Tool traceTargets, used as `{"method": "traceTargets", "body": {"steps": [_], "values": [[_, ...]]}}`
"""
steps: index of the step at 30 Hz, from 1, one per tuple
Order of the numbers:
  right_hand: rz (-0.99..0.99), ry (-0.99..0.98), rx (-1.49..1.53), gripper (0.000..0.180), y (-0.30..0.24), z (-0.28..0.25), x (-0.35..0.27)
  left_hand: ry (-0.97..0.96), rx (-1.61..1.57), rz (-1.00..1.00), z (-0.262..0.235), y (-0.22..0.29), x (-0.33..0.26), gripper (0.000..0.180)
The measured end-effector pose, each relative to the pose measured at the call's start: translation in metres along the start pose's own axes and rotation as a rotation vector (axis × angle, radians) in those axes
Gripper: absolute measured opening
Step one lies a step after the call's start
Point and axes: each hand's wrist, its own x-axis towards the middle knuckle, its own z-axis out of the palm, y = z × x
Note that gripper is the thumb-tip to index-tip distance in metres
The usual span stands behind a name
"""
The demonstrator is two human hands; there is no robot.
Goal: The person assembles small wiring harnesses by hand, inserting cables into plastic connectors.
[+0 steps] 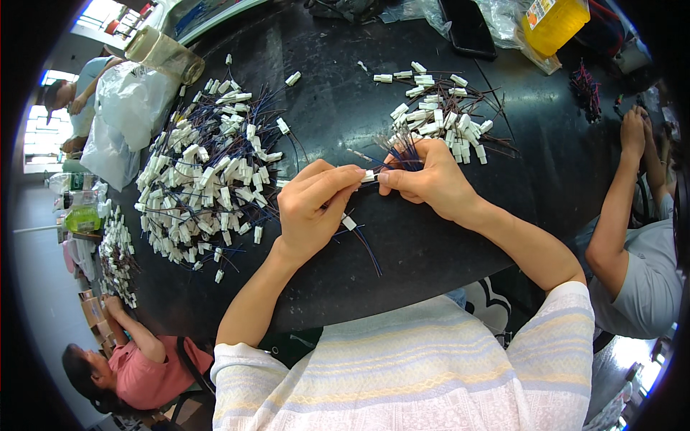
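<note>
My left hand [318, 202] pinches a small white plastic connector [369, 177] between thumb and fingertips. Facing it, my right hand [433, 181] is closed round a bundle of thin dark blue wires [404, 153], whose ends fan out past the fingers. The right thumb and forefinger meet at the connector's wire side; whether a wire is seated in it I cannot tell. Beneath my hands, a loose connector with wires [349, 223] lies on the black table. To the left spreads a large heap of white wired connectors [208, 172]. Beyond my right hand is a smaller pile of connectors [449, 115].
A black phone [467, 27] and a bottle of orange liquid [553, 27] stand at the far right. A cloudy jar [164, 54] and plastic bags [128, 108] line the far left. Co-workers sit left and right, one near another connector pile [117, 251].
</note>
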Motion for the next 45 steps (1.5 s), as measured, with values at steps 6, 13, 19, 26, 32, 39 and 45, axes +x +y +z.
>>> {"method": "traceTargets", "body": {"steps": [6,13,19,26,32,39,45], "values": [[-0.043,-0.029,0.067,0.012,0.002,-0.001,0.002,0.026,0.026,0.008,0.000,-0.002,-0.001,0.019],[-0.093,0.049,-0.072,0.016,0.004,0.002,0.000,0.015,0.010,0.055,0.004,-0.002,-0.001,0.019],[-0.118,0.031,-0.180,0.014,-0.005,0.004,-0.003,0.001,0.038,0.098,0.002,-0.001,-0.001,0.018],[-0.279,0.049,-0.207,0.011,0.012,0.006,-0.005,-0.212,0.086,-0.095,-0.024,-0.006,0.030,0.016],[-0.255,-0.001,-0.162,0.013,0.006,0.010,-0.008,-0.255,0.064,-0.074,0.028,-0.027,0.070,0.021],[-0.160,0.049,-0.068,0.013,0.003,0.006,-0.009,-0.315,0.029,-0.198,0.035,-0.032,0.077,0.017],[-0.141,0.041,0.087,0.008,0.006,0.003,-0.008,-0.208,0.040,-0.232,0.023,-0.029,0.060,0.012]]}}
